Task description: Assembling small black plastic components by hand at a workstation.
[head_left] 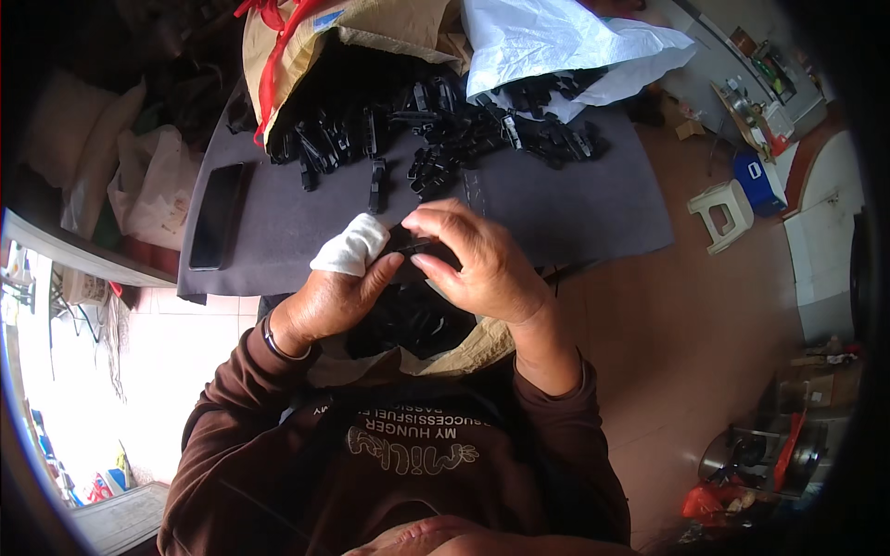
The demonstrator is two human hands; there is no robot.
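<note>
clip: we see a small black clip (422, 246) held between both hands, just above the lap and at the near edge of the surface (575, 208)
right hand: right hand (482, 264) grasping the clip, fingers (436, 222) curled over its top, thumb under it
left hand: left hand (338, 292) grasping the clip's other end; a finger wrapped in white cloth (352, 246) sticks up beside it
lap: we make out an open bag (473, 347) with more black parts (408, 320) right below the hands
pile: heap of black clips (445, 134) spread across the far half of the surface, well apart from the hands
sacks: brown sack (306, 46) with red strap (269, 65) lying open at the pile's left; white sack (547, 42) at its right
phone: black phone (216, 216) flat on the surface's left edge
floor: white stool (725, 213) on the floor to the right, blue box (758, 178) behind it
</note>
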